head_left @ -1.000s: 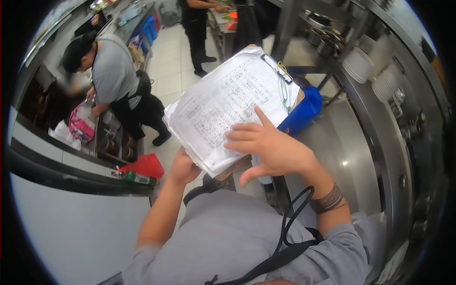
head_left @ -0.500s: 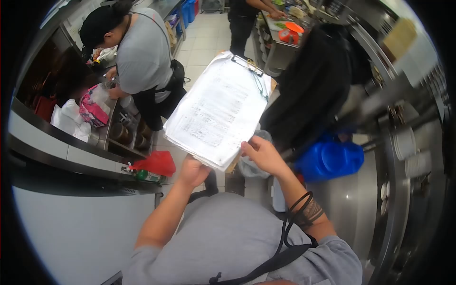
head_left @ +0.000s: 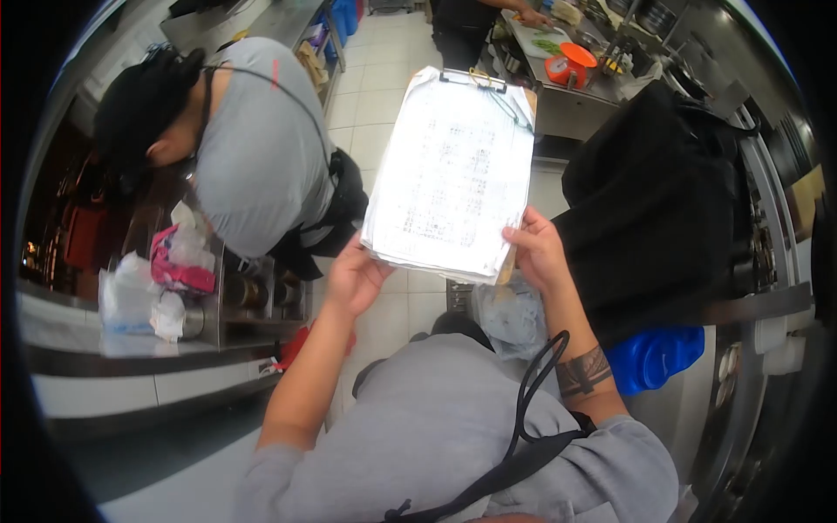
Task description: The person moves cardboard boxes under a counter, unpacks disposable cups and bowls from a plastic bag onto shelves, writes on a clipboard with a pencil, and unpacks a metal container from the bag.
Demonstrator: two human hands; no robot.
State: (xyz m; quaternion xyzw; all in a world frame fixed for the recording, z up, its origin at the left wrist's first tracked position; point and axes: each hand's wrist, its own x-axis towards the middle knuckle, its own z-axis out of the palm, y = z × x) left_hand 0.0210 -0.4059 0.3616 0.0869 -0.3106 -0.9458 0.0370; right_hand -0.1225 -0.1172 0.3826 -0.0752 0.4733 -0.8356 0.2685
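A clipboard (head_left: 449, 179) with a thick stack of white printed sheets is held up in front of me, its metal clip at the far end. A green string hangs by the clip. My left hand (head_left: 353, 277) grips the lower left corner, its fingers partly hidden under the papers. At the lower right edge, my right hand (head_left: 538, 248) holds the board with the thumb on top of the sheets. The print is too small to read.
At left a person (head_left: 266, 144) in grey bends over a counter with plastic bags (head_left: 131, 296). Another person (head_left: 466, 30) stands at the far worktable, near a red-orange scale (head_left: 571, 65). Black cloth (head_left: 649, 218) and a blue container (head_left: 654, 356) are at right.
The clipboard and both hands have shifted right in view, and the board is now more upright. The person at left leans lower over the counter. My view has turned slightly.
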